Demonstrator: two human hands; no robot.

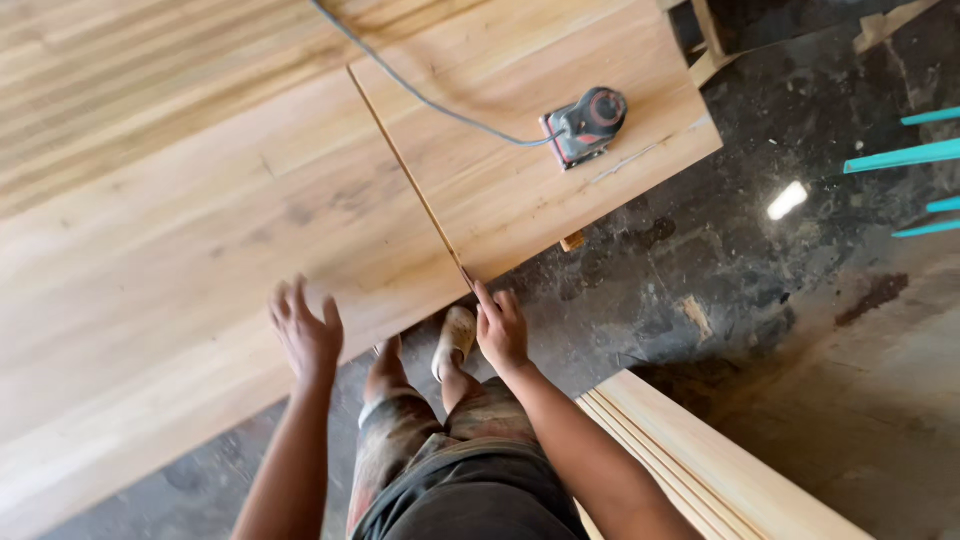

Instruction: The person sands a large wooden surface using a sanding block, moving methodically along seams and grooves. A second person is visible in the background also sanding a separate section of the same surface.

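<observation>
**Hands at the panel's near edge**

Both hands sit closest to me. My left hand [306,335] is spread, hovering over the pale wooden panel [200,280] on the desk. My right hand [500,328] touches the end of a thin wooden strip [405,170] running along the panel's seam, fingers loosely extended. An orbital sander [587,124] rests beyond.

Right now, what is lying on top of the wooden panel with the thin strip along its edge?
A small power sander sits on the wooden panel, its grey cord trailing across the wood. The right hand touches the thin strip at the corner. What lies under the sander is hidden.
</observation>
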